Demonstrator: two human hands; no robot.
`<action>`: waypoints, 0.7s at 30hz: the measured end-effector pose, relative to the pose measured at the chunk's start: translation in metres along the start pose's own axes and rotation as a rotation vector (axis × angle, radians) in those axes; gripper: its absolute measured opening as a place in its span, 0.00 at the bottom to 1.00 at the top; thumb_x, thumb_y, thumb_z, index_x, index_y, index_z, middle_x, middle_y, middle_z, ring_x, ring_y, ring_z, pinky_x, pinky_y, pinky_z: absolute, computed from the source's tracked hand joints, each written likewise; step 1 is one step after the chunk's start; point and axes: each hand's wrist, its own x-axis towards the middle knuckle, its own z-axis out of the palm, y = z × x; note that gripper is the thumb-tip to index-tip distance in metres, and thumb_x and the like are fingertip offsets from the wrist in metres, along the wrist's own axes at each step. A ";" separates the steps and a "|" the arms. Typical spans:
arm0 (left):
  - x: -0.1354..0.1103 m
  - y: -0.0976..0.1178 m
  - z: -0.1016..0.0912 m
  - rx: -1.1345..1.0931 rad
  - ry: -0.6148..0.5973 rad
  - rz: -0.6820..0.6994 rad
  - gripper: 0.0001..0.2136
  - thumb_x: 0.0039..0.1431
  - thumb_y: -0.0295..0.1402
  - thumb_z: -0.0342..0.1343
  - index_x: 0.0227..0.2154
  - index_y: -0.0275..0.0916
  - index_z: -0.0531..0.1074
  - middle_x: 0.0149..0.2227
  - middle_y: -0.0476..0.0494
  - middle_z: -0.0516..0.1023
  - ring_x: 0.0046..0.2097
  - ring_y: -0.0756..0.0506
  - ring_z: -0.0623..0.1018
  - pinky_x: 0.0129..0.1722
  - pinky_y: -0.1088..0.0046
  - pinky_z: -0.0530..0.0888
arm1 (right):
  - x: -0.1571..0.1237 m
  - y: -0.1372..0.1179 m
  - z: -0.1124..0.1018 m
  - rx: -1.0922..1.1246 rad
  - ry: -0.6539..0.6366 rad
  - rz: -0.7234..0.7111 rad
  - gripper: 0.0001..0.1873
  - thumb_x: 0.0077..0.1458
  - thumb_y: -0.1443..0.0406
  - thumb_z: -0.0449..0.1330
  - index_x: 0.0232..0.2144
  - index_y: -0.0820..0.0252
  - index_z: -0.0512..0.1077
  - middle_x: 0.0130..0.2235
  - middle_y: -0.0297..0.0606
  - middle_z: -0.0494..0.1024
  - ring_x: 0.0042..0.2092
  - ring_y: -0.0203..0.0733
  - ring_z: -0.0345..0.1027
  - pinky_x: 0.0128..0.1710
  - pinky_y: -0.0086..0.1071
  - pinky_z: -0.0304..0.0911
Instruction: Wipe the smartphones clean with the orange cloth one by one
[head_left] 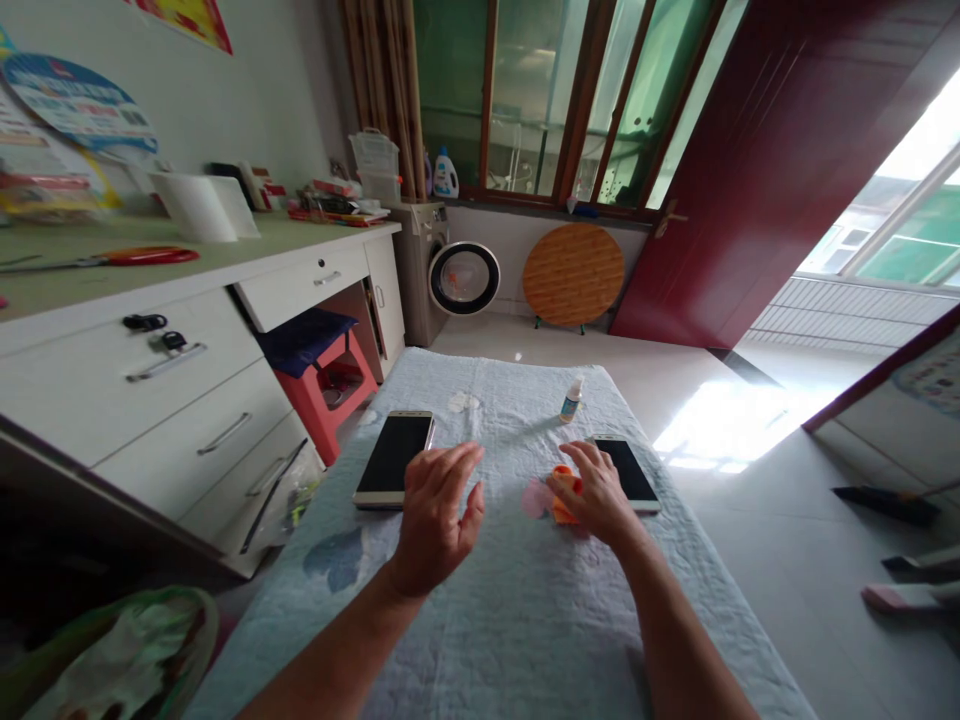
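Note:
My left hand (442, 512) is raised with fingers apart, holding nothing. It partly covers the right edge of a large smartphone (391, 455), its dark screen facing up on the left of the cloth-covered table. My right hand (598, 492) has its fingers apart over a small orange cloth (564, 508). Whether the fingertips touch that cloth is unclear, as the hand hides part of it. Just right of this hand lies a second smartphone (632, 475), also dark, its left side hidden. Beyond it a small spray bottle (571, 401) with a white top stands upright.
A pale blue quilted cloth (487, 620) covers the table. On the left stand a white desk (187, 400) and a red stool (337, 385). A lined waste basket (206, 630) sits at lower left. An open washing machine (418, 270) and round wooden tabletop (574, 272) are beyond.

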 end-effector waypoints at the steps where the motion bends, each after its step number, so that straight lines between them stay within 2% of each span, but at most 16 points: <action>1: 0.004 -0.002 -0.004 0.051 0.044 -0.015 0.22 0.58 0.32 0.54 0.56 0.44 0.65 0.56 0.42 0.69 0.57 0.36 0.66 0.61 0.57 0.51 | -0.002 -0.005 0.002 -0.019 -0.036 -0.013 0.26 0.54 0.53 0.54 0.53 0.58 0.66 0.55 0.43 0.66 0.54 0.50 0.57 0.52 0.41 0.53; 3: 0.013 -0.007 -0.012 0.220 0.098 -0.043 0.24 0.57 0.33 0.54 0.58 0.41 0.62 0.59 0.38 0.65 0.59 0.34 0.63 0.62 0.55 0.49 | -0.005 -0.013 0.005 -0.065 -0.089 -0.012 0.27 0.53 0.55 0.54 0.54 0.57 0.65 0.55 0.43 0.65 0.53 0.50 0.57 0.51 0.41 0.52; 6: 0.025 -0.018 -0.028 0.548 0.094 -0.148 0.26 0.57 0.35 0.52 0.58 0.35 0.59 0.61 0.30 0.59 0.61 0.29 0.59 0.59 0.48 0.49 | -0.006 -0.018 0.008 -0.119 -0.149 0.019 0.28 0.50 0.61 0.55 0.55 0.57 0.64 0.55 0.44 0.65 0.52 0.50 0.57 0.49 0.39 0.52; 9: 0.030 -0.031 -0.043 0.771 0.009 -0.288 0.27 0.57 0.40 0.52 0.57 0.32 0.59 0.56 0.27 0.64 0.57 0.28 0.64 0.54 0.48 0.58 | -0.006 -0.017 0.010 -0.147 -0.147 0.063 0.29 0.47 0.65 0.56 0.55 0.58 0.64 0.52 0.46 0.67 0.49 0.50 0.59 0.48 0.37 0.51; 11: 0.030 -0.039 -0.050 0.839 -0.075 -0.353 0.29 0.56 0.44 0.52 0.56 0.32 0.59 0.51 0.29 0.70 0.52 0.31 0.69 0.50 0.53 0.63 | -0.006 -0.016 0.011 -0.153 -0.122 0.096 0.29 0.48 0.65 0.56 0.54 0.60 0.64 0.49 0.46 0.68 0.47 0.49 0.60 0.47 0.36 0.52; 14: 0.030 -0.047 -0.053 0.894 -0.184 -0.384 0.29 0.56 0.47 0.51 0.54 0.32 0.60 0.46 0.32 0.73 0.49 0.33 0.72 0.48 0.59 0.66 | -0.006 -0.015 0.015 -0.116 -0.094 0.108 0.28 0.49 0.66 0.54 0.54 0.63 0.63 0.45 0.47 0.69 0.45 0.48 0.61 0.46 0.36 0.54; 18: 0.030 -0.052 -0.050 0.906 -0.246 -0.423 0.30 0.56 0.48 0.50 0.54 0.30 0.59 0.46 0.31 0.72 0.49 0.34 0.72 0.46 0.61 0.67 | -0.005 -0.018 0.023 0.040 -0.055 0.015 0.26 0.52 0.71 0.50 0.55 0.63 0.61 0.46 0.46 0.69 0.48 0.46 0.61 0.47 0.34 0.56; 21: 0.029 -0.052 -0.047 0.907 -0.257 -0.435 0.34 0.53 0.52 0.52 0.56 0.30 0.57 0.46 0.30 0.72 0.49 0.33 0.72 0.46 0.60 0.66 | -0.005 -0.020 0.027 0.092 -0.045 -0.037 0.25 0.54 0.72 0.48 0.55 0.63 0.60 0.47 0.46 0.69 0.49 0.45 0.62 0.49 0.34 0.56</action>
